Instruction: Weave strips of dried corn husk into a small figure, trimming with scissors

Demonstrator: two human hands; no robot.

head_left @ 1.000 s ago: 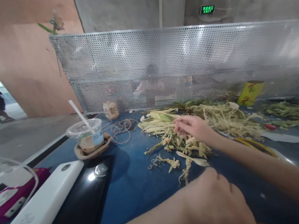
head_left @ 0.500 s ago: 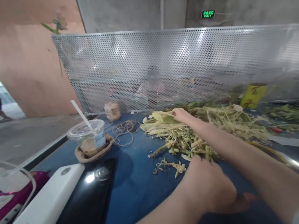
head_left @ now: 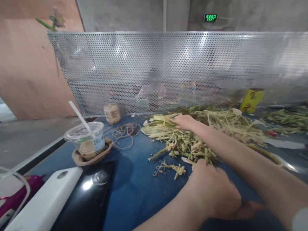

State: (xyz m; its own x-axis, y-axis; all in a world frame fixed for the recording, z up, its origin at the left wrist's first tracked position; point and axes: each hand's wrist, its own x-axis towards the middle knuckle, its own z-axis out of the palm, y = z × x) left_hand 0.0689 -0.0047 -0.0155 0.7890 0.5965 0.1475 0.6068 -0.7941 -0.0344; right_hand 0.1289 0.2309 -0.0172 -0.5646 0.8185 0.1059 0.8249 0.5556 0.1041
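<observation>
Has bare desk (head_left: 140, 187) left of the husks (head_left: 157, 129), bounded by screen (head_left: 129, 68) far and cup (head_left: 87, 147) left. Touches far-centre husks with right hand (head_left: 186, 122); curls left hand (head_left: 214, 190) near; cannot tell what either grip holds.

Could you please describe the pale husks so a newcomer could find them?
Find the perforated screen, then the plant heap before it on the blue table. The pale husks lie at the heap's left end, by the right hand, broader and smoother than the knobbly stems in front.
</observation>
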